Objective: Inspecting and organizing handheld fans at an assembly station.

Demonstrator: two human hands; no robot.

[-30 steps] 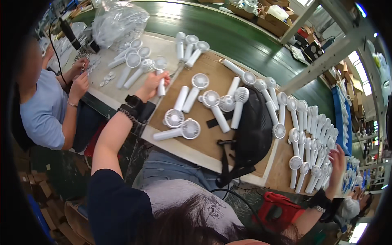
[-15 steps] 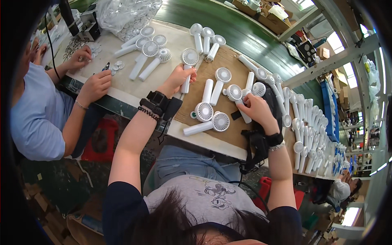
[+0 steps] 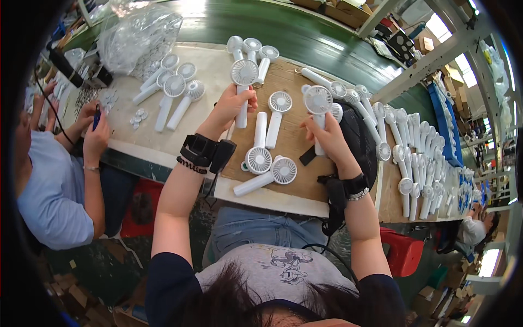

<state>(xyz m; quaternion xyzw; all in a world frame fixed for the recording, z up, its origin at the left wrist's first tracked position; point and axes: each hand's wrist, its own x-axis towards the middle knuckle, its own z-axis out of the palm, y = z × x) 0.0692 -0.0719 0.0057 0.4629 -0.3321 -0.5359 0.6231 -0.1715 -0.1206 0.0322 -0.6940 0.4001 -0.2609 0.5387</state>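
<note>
My left hand (image 3: 231,107) is closed round the handle of a white handheld fan (image 3: 244,72), its round grille up. In my right hand (image 3: 328,137) is a second white handheld fan (image 3: 317,100), raised off the board and gripped by its handle. Between my hands lie more white fans: one with its head away from me (image 3: 280,101), one with its head toward me (image 3: 258,159), and one lying sideways (image 3: 284,170). Past my left hand, three fans (image 3: 251,46) lie close together. Beside my right hand, another fan is partly hidden on a black mesh bag (image 3: 354,131).
A brown board (image 3: 297,191) covers the table before me. Rows of white fans (image 3: 417,152) fill the right side, next to a blue tray (image 3: 447,125). At left are several fans (image 3: 174,87), a clear plastic bag (image 3: 139,41) and a co-worker in a blue shirt (image 3: 52,185).
My right hand has lifted its fan from beside the black bag. The left hand still holds its fan. The view has shifted, and the co-worker's hands have moved closer together.
</note>
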